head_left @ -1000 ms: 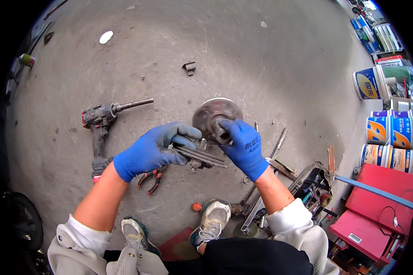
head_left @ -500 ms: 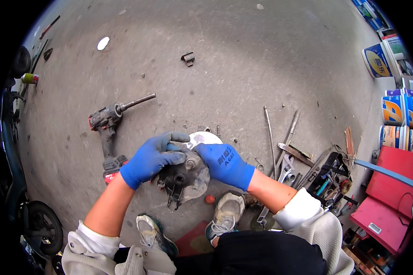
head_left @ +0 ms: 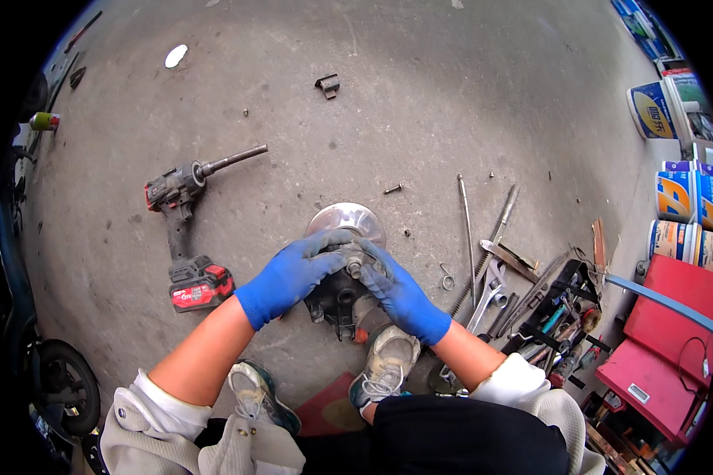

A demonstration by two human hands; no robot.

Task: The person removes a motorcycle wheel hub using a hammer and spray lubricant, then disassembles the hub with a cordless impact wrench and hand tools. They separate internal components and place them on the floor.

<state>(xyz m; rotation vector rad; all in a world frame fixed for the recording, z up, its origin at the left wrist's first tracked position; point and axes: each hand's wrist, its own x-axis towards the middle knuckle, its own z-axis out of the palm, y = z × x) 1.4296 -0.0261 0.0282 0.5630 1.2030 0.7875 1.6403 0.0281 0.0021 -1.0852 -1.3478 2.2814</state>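
My left hand (head_left: pixel 289 277), in a blue glove, curls over the top-left of a dark, grimy metal assembly (head_left: pixel 337 305) with a central stud. My right hand (head_left: pixel 404 297), gloved the same, grips its right side near the stud. The assembly is at or above a shiny round metal disc (head_left: pixel 345 214), partly hidden behind my fingers; whether they touch I cannot tell. A black cordless impact wrench (head_left: pixel 178 206) with a long socket and red battery lies to the left. A small bolt (head_left: pixel 393 189) lies behind the disc.
Wrenches and rods (head_left: pixel 491 293) lie at the right beside a tool tray (head_left: pixel 566 309), a red toolbox (head_left: pixel 673 309) and stacked buckets (head_left: pixel 673 194). A dark bracket (head_left: pixel 327 85) is on the floor ahead. A wheeled vehicle (head_left: pixel 63 380) is at the left edge; my shoes (head_left: pixel 388 356) are below.
The separate disc and dark part I held have come together lower, near my feet. The dark part has turned to show its stud, and my right hand has shifted onto its side.
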